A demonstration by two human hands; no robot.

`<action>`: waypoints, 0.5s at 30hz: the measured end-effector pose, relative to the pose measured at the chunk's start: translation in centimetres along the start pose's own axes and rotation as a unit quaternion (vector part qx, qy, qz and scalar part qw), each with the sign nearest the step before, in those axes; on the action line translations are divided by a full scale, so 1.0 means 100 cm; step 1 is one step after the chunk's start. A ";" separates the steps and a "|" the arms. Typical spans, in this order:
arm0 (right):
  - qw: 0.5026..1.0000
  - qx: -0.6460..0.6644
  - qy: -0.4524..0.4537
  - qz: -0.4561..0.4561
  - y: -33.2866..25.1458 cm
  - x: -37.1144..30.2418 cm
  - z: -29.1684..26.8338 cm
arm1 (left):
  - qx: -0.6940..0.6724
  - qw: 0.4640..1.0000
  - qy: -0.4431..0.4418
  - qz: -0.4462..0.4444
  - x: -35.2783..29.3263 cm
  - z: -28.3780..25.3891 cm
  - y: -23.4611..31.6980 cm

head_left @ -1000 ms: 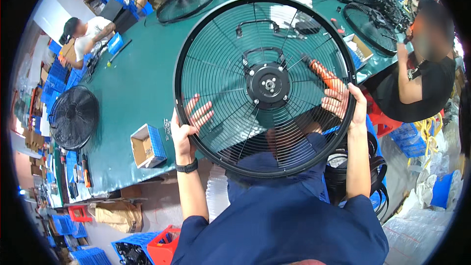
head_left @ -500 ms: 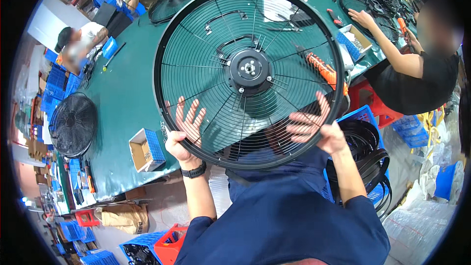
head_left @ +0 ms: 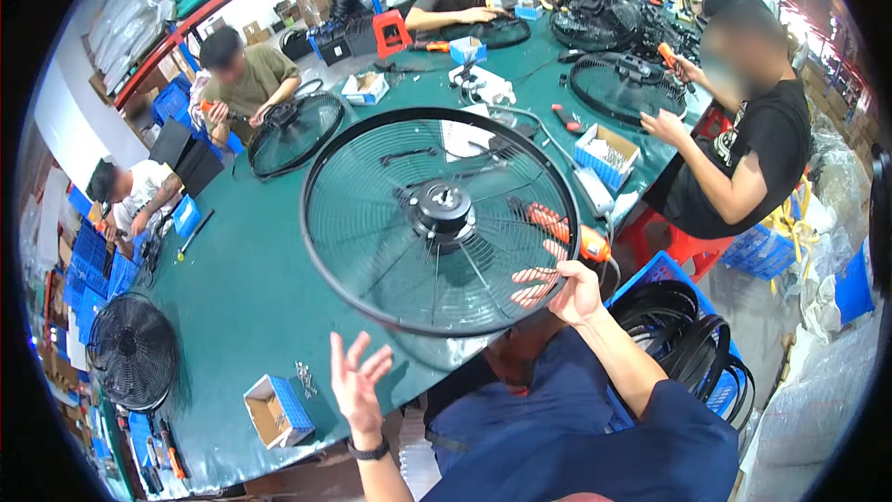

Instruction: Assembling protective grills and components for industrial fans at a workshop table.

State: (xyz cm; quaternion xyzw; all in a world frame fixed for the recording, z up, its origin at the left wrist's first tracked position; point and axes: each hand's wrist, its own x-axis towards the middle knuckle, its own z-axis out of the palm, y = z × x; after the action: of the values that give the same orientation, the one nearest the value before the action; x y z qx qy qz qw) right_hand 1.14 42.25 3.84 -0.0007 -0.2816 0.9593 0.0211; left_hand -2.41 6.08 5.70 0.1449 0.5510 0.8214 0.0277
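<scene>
A round black fan guard (head_left: 372,242) with a motor (head_left: 440,211) at its centre is tilted over the green table. My right hand (head_left: 565,290) holds its rim at the lower right, thumb outside and fingers behind the wires. My left hand (head_left: 358,381) is off the rim at the lower left, fingers spread, with nothing in it. Past the guard's right edge lies an orange electric screwdriver (head_left: 596,244), partly seen through the wires. Below my left hand's level, to its left, stands a small blue-and-white box (head_left: 295,409), loose screws (head_left: 305,378) beside it.
Another fan guard (head_left: 135,350) stands at the table's left edge. A blue crate (head_left: 665,268) of black rings is at my right. Co-workers sit around the green table (head_left: 232,279), one close on the right (head_left: 762,149). A screw box (head_left: 606,156) lies near that person.
The guard has lowered and tipped away from me over the table. My left hand has let go of the rim; my right keeps hold. The view has risen, showing more co-workers.
</scene>
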 end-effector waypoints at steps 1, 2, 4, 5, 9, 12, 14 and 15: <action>1.000 -0.018 -0.010 -0.023 -0.008 0.013 0.002 | 0.079 0.997 0.018 -0.019 -0.007 -0.001 -0.012; 0.999 -0.035 -0.027 -0.010 -0.021 0.028 -0.004 | 0.116 0.992 0.033 -0.040 -0.014 0.001 -0.024; 0.994 -0.063 0.065 -0.065 -0.043 0.058 0.014 | 0.260 0.964 0.026 -0.055 -0.026 0.005 -0.044; 0.993 -0.049 0.071 -0.082 -0.056 0.076 0.019 | 0.362 0.931 0.002 -0.045 -0.030 0.008 -0.052; 0.987 -0.055 0.076 -0.133 -0.109 0.162 0.007 | 0.613 0.784 -0.042 0.091 -0.028 0.032 -0.060; 0.983 -0.054 0.103 -0.141 -0.149 0.223 -0.002 | 0.617 0.783 -0.058 0.057 -0.022 0.037 -0.057; 0.980 -0.053 0.113 -0.157 -0.166 0.266 -0.009 | 0.628 0.773 -0.095 0.015 -0.023 0.038 -0.048; 0.973 -0.045 0.129 -0.184 -0.172 0.285 -0.009 | 0.636 0.762 -0.120 -0.016 -0.019 0.039 -0.043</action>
State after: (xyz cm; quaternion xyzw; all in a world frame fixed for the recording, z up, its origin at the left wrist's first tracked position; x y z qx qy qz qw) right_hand -26.63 58.32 12.68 -0.0735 -0.3152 0.9171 0.2329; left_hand -0.03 10.87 2.70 0.2176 0.9415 0.2571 0.0085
